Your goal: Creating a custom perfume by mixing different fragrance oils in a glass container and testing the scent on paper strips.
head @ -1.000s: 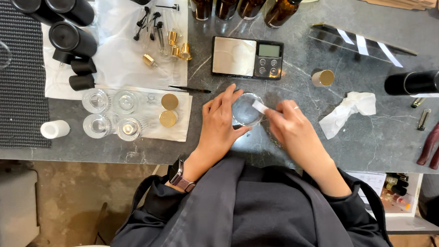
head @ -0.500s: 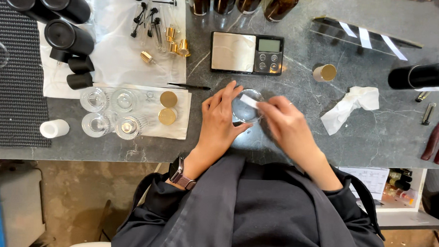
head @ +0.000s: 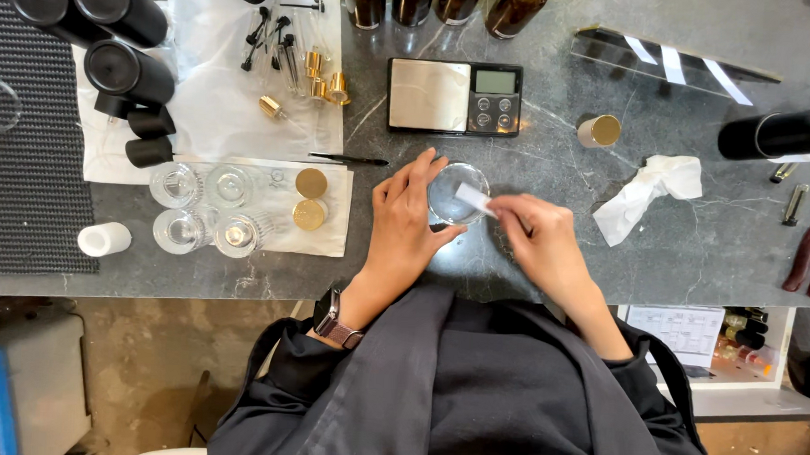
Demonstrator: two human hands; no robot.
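While the left hand [head: 405,218] cups the small clear glass dish [head: 457,193] by its rim, the right hand [head: 541,238] pinches a white strip [head: 473,199] over it; likely light, slick, breakable glass.

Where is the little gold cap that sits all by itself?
In the head view, the lone gold cap stands on the dark counter, right of the small scale, above the crumpled white tissue.

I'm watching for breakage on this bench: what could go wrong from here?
The left hand steadies the clear glass jar only from one side, so pressure from the white strip in the right hand might tip it. The jar might also knock the digital scale just behind.
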